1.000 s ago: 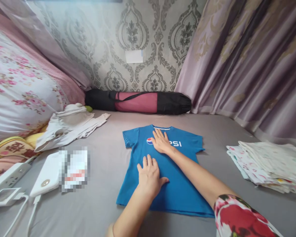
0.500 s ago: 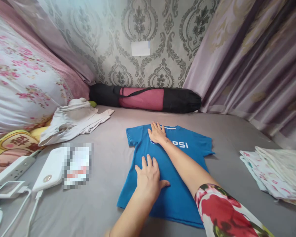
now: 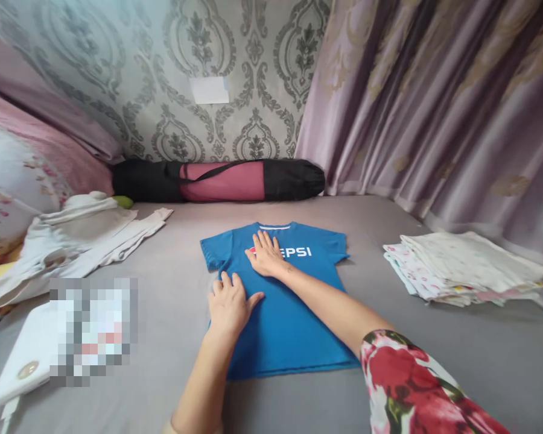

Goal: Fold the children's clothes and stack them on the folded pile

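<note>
A blue T-shirt [image 3: 294, 328] lies spread flat, its collar towards the wall and its sleeves out to both sides. White PEPSI lettering runs across the chest. My right hand [image 3: 266, 256] rests flat on the chest, covering part of the print, with its fingers stretched out. At the shirt's left side edge, below the sleeve, my left hand [image 3: 230, 304] touches the cloth. Its thumb points out over the shirt and its fingers are slightly bent, holding nothing.
Folded cloths [image 3: 461, 268] are stacked on the right of the grey sheet [image 3: 163, 337]. To the left are a crumpled white garment [image 3: 76, 235], a white power bank [image 3: 36, 349] with a cable, and a blurred item. A black and pink rolled bag [image 3: 221, 181] lies along the wall.
The view has swung to the right. My left hand has moved from the middle of the shirt to its left side edge. My right hand has slid slightly down from the collar.
</note>
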Action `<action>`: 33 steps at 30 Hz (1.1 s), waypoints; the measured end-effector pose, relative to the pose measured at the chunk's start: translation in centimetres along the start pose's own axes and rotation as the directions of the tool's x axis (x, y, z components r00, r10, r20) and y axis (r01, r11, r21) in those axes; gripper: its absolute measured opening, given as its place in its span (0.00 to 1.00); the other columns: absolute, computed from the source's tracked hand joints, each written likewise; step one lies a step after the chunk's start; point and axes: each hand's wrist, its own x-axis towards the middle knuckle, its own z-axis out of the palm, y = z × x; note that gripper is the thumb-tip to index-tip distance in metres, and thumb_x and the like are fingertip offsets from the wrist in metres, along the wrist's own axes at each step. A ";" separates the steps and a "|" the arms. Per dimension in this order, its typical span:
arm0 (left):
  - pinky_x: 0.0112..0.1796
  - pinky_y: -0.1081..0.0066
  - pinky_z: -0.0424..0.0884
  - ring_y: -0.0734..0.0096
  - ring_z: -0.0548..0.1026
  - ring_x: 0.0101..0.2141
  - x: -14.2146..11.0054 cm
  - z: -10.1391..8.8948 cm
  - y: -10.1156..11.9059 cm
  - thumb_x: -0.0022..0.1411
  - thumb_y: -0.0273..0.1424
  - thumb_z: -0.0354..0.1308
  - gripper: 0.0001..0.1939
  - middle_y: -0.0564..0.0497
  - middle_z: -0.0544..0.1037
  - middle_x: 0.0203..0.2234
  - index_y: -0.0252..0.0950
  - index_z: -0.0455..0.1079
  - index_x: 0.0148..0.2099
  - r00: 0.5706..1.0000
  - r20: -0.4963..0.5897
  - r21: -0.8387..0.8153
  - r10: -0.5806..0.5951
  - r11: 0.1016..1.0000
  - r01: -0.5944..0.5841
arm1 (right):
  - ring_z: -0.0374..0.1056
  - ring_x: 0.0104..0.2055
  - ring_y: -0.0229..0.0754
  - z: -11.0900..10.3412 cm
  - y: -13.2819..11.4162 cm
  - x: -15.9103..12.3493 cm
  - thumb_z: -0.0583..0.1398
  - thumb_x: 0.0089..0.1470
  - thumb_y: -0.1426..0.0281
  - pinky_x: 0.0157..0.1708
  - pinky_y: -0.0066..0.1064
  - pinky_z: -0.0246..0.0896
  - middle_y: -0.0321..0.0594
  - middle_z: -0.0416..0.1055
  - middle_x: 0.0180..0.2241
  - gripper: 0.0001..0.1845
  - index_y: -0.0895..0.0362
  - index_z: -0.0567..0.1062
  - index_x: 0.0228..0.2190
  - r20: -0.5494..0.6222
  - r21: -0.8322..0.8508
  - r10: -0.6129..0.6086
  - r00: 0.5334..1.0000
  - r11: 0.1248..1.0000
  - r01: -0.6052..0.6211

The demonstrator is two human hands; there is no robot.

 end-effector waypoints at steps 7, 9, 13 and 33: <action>0.46 0.58 0.67 0.42 0.66 0.53 -0.1 -0.1 0.2 0.63 0.53 0.46 0.37 0.27 0.64 0.58 0.24 0.63 0.58 1.000 0.005 0.038 0.016 0.999 -0.016 | 0.31 0.71 0.49 -1.8 4.1 -7.0 0.38 0.64 0.49 0.66 0.49 0.24 0.45 0.37 0.69 0.38 0.58 0.49 0.67 0.117 -0.019 -0.046 0.992 0.999 0.048; 0.46 0.58 0.67 0.42 0.65 0.53 -0.1 -0.2 0.2 0.64 0.52 0.45 0.36 0.27 0.64 0.57 0.23 0.63 0.58 1.000 0.018 0.047 0.015 0.999 -0.016 | 0.32 0.71 0.50 -2.4 6.0 -7.0 0.37 0.64 0.49 0.66 0.51 0.25 0.43 0.39 0.69 0.37 0.54 0.50 0.67 0.099 -0.053 -0.012 0.995 0.998 0.018; 0.45 0.58 0.67 0.43 0.66 0.53 -0.1 -0.5 0.4 0.64 0.51 0.45 0.34 0.29 0.64 0.57 0.25 0.64 0.57 0.999 0.047 0.068 -0.002 0.998 -0.002 | 0.35 0.70 0.51 -3.4 10.1 -3.9 0.38 0.64 0.52 0.65 0.53 0.27 0.44 0.40 0.69 0.35 0.54 0.51 0.66 0.007 -0.140 0.176 0.984 0.975 -0.173; 0.45 0.51 0.68 0.39 0.64 0.54 -0.5 -0.8 0.1 0.63 0.53 0.43 0.32 0.33 0.67 0.52 0.31 0.65 0.53 0.994 0.102 0.014 0.039 0.999 -0.040 | 0.30 0.71 0.46 -5.1 10.5 -15.7 0.44 0.65 0.53 0.67 0.42 0.20 0.37 0.35 0.70 0.35 0.54 0.49 0.67 0.149 -0.068 -0.159 0.976 0.983 0.171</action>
